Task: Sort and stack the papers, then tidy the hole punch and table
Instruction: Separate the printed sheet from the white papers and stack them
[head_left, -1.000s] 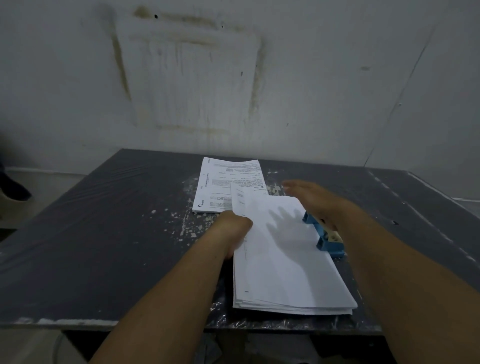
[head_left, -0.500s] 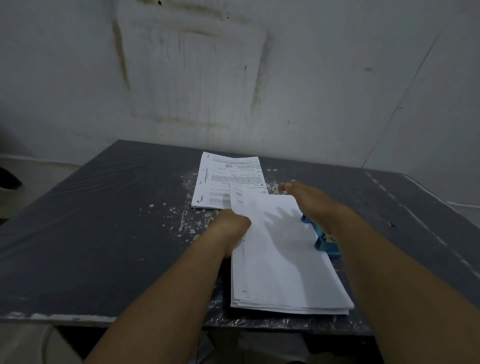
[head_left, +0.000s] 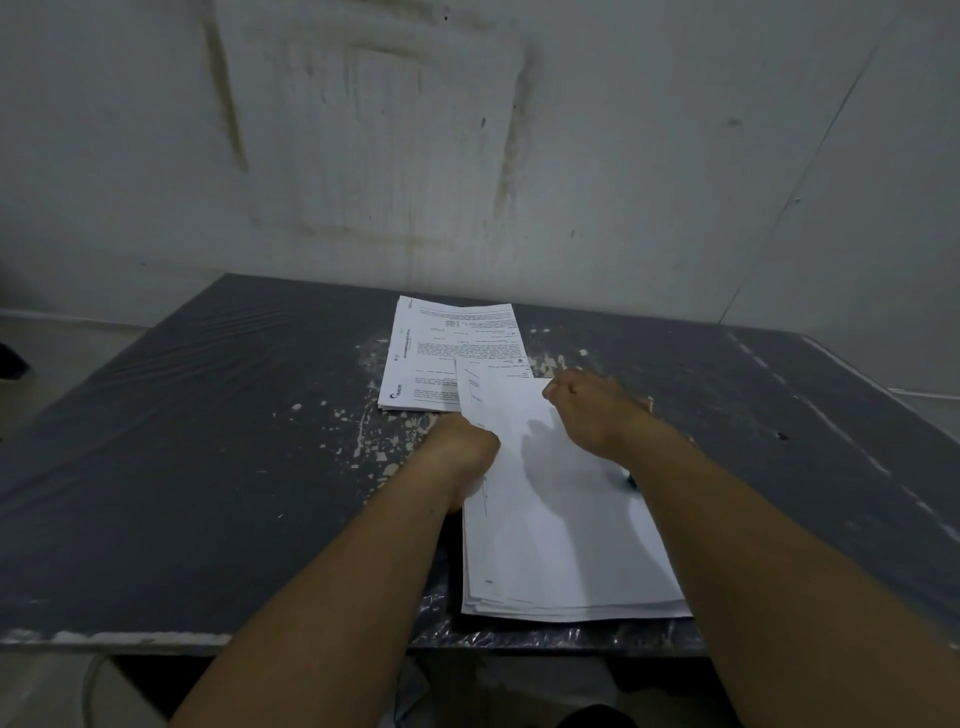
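Note:
A thick stack of white papers (head_left: 566, 561) lies near the table's front edge, blank side up. My left hand (head_left: 462, 452) grips the stack's left edge. My right hand (head_left: 592, 410) hovers over the stack's far end with the fingers curled, touching the top sheet's far right corner. Behind the stack lies a second pile of printed papers (head_left: 447, 348), face up. The blue hole punch (head_left: 629, 478) is almost wholly hidden under my right forearm; only a dark sliver shows beside the stack's right edge.
The dark table (head_left: 208, 441) is wrapped in plastic film and has pale chipped patches (head_left: 374, 441) left of the papers. A stained white wall (head_left: 467, 156) rises right behind it. The front edge (head_left: 156, 636) is worn.
My right hand has moved left over the stack's far end and its fingers have curled in. My forearm now covers the blue hole punch. The left hand has kept its grip.

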